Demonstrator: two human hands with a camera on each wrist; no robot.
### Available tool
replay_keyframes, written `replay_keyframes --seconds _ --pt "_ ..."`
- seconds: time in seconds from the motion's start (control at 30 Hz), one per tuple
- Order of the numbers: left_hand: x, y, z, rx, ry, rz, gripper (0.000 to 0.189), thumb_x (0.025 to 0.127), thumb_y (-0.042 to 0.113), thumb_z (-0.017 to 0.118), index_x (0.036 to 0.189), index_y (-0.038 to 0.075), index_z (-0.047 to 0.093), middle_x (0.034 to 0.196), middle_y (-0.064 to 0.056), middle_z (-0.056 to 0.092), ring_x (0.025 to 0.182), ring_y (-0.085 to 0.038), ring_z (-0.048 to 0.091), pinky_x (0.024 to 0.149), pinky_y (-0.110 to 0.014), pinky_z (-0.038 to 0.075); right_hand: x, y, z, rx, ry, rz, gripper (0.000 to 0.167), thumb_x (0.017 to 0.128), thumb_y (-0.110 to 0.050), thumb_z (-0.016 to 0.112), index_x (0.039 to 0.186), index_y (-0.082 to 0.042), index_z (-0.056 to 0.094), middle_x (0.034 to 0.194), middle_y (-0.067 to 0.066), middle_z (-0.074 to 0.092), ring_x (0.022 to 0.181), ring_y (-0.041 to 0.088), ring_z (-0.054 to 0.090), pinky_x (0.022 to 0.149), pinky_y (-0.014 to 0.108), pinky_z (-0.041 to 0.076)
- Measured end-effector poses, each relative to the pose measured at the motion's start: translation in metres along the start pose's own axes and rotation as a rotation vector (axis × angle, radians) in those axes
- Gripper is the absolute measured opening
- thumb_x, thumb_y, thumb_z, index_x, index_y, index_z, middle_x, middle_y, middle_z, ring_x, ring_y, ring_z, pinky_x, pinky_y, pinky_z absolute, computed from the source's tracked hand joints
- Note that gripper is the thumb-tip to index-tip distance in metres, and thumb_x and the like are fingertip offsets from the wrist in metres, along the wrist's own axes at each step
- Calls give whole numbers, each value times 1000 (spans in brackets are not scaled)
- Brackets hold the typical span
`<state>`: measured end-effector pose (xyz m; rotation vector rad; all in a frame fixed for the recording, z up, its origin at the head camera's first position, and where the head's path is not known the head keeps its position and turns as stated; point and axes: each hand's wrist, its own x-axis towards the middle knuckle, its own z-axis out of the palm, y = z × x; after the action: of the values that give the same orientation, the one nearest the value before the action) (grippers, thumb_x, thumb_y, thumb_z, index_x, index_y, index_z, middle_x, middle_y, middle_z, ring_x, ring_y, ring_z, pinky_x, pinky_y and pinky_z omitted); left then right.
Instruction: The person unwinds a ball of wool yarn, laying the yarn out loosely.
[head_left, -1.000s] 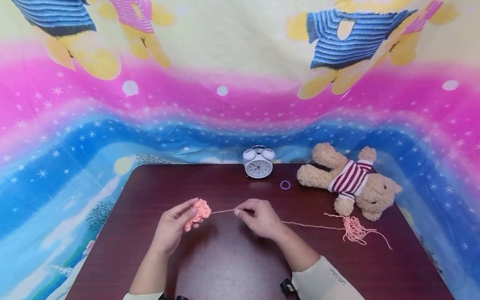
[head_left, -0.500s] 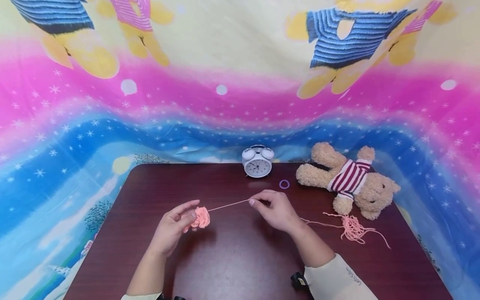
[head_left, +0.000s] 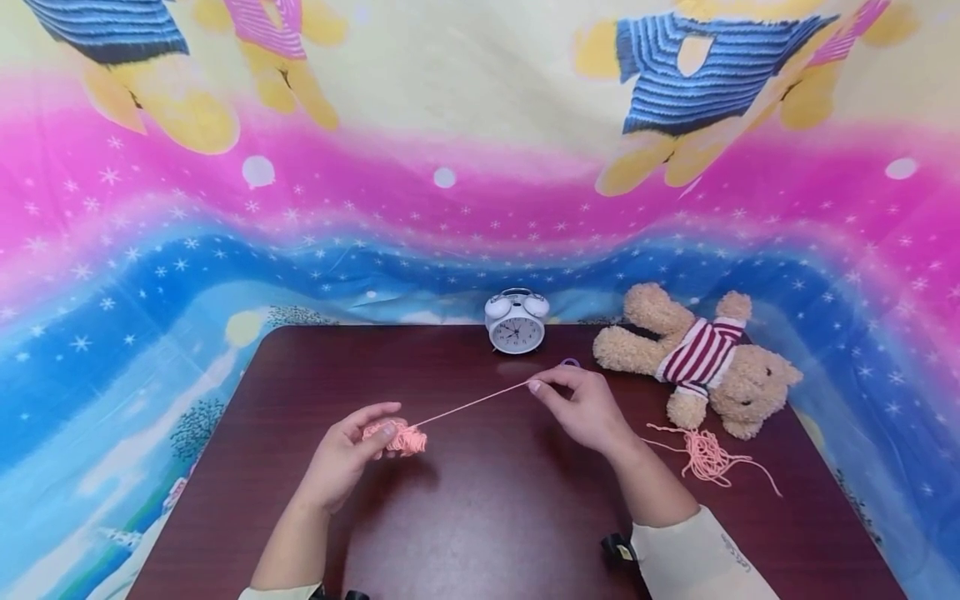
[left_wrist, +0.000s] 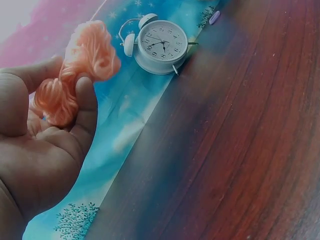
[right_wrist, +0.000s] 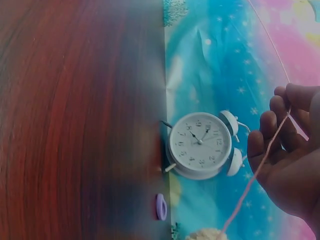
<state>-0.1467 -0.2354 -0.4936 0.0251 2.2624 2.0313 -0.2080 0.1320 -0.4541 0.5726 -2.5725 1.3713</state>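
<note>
Peach-pink looped yarn bundle, narrow-waisted (head_left: 405, 438), sits in the left hand (head_left: 348, 454), raised over the desk (head_left: 465, 517), pinched by thumb and fingers. Thin peach-pink yarn strand (head_left: 476, 405) runs taut from bundle up to the right hand (head_left: 588, 408), which pinches it between thumb and fingertips. Hands well apart, strand the only link.

Progress, my judgement: a good share of the yarn is gathered in the bundle. Ungathered: the stretch between the hands, the length trailing past the right hand, plus the loose peach-pink yarn tangle (head_left: 707, 457) lying right of the right hand. Nothing seen tied off; can't tell if the bundle's waist is bound.

Purple ring (right_wrist: 161, 207), just beyond the right hand, partly covered in the head view. White twin-bell alarm clock (head_left: 516, 332) beyond the hands, between them sideways. Tan plush bear in maroon-and-white striped top (head_left: 697, 358) lies beyond and right of the right hand.

Writing: clock dial numerals readable; no brand legible. Cream sleeve (head_left: 701, 554) behind the right hand has dark small lettering, unreadable.
</note>
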Motion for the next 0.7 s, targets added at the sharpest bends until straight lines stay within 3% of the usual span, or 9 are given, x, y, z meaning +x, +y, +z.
replay_keyframes --seconds 0.2,0.33,0.7 --pt "2 0 -2 -86 84 -24 42 101 17 70 139 4 59 104 -5 70 84 -13 66 78 -29 60 -8 4 -13 -11 47 3 11 95 -21 78 104 -16 82 102 -4 77 103 17 69 91 33 56" --pt "3 0 -5 -147 132 -46 44 102 18 68 143 7 55 115 -5 65 87 -11 64 76 -24 59 -14 9 -23 -28 61 12 13 95 -22 77 104 -14 82 99 -4 76 95 13 69 83 26 55" --pt "3 0 -12 -280 165 -14 62 98 4 70 151 13 39 137 -10 48 111 -17 70 87 -26 60 -33 34 -53 -79 110 92 12 98 -24 75 104 -17 82 102 -4 77 98 12 69 82 16 50"
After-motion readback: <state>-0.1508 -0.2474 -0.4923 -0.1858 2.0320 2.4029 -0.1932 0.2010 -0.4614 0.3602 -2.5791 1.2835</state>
